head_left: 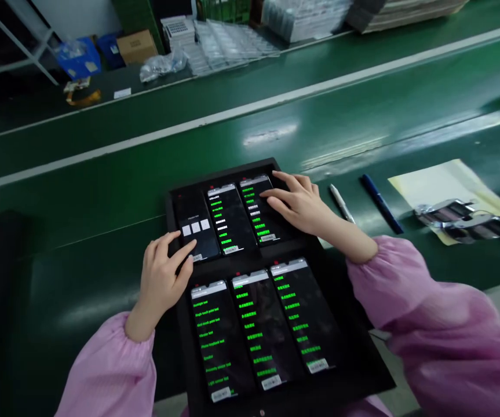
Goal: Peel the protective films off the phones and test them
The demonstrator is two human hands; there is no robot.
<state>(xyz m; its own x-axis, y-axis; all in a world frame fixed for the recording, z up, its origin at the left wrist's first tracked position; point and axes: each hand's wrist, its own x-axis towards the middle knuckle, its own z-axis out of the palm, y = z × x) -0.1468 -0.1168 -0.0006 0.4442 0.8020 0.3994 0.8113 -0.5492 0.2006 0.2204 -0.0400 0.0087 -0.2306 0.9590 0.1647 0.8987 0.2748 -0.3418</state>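
At the bench [88,249] we have a tray [356,353], with left hand [165,267] and right hand [300,202], both splayed and clamped on nothing, at its top row's outer phones [257,215] (all six lie in it face up, presumably for easy reading).

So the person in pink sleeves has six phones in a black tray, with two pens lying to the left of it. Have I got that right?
Not quite: the head view shows the white pen and the blue pen to the right of the black tray. The six phones and pink sleeves are right.
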